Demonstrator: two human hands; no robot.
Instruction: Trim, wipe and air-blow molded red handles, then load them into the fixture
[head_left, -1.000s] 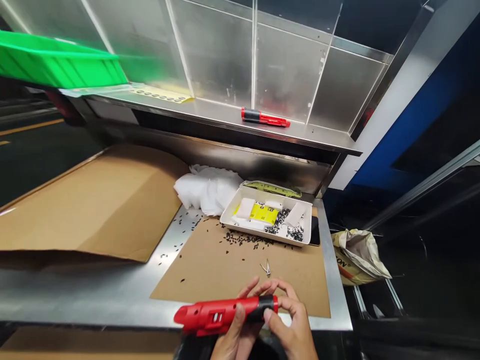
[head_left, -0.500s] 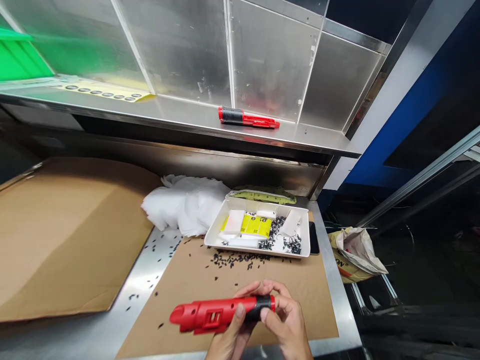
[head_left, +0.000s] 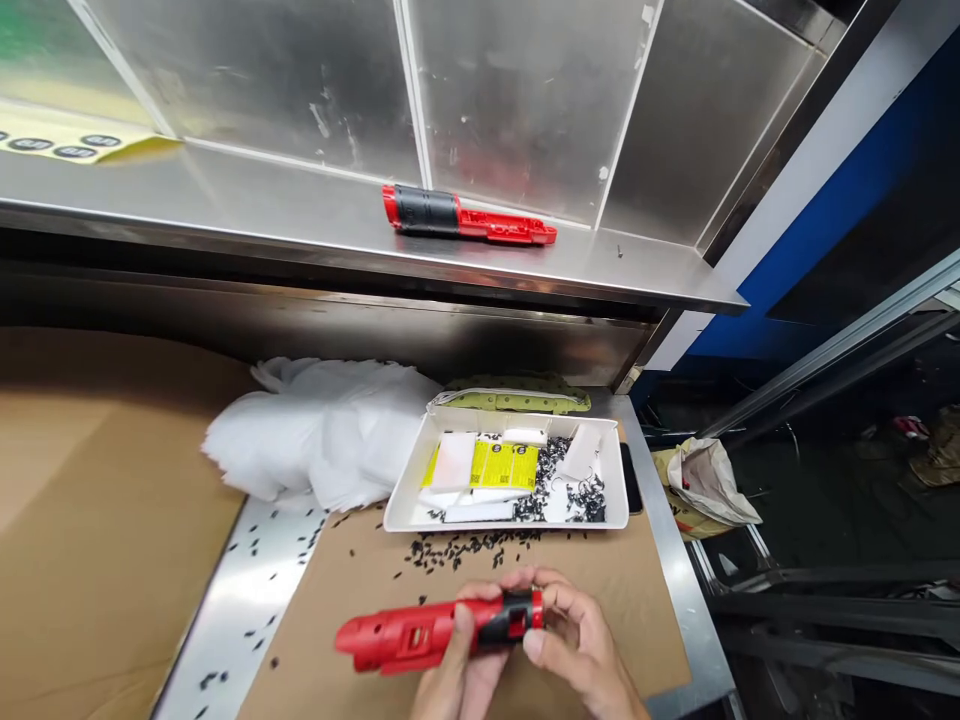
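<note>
Low in the head view, a red plastic tool housing [head_left: 394, 636] with a black band lies level across both my hands. My left hand [head_left: 454, 660] is closed around its middle, thumb on the near side. The fingers of my right hand [head_left: 574, 640] grip the black end, thumb and fingertips at its rim. A small opening shows in the black band. Beyond my hands stands a white tray [head_left: 504, 526] with small black parts, white blocks and yellow labels. Many loose black pieces [head_left: 457, 548] lie on the cardboard sheet [head_left: 360, 570] before it.
Another red and black housing [head_left: 465, 218] rests on the metal shelf [head_left: 285, 200]. White soft wrapping [head_left: 337, 430] and a big cardboard box [head_left: 90, 520] fill the left. A green pouch [head_left: 517, 394] sits behind the tray, a phone [head_left: 631, 480] beside it. An open paper bag [head_left: 705, 485] stands right.
The view has shifted nearer and to the right. The housing has rolled slightly in my hands, so the opening in its black band now shows. Both hands keep their hold.
</note>
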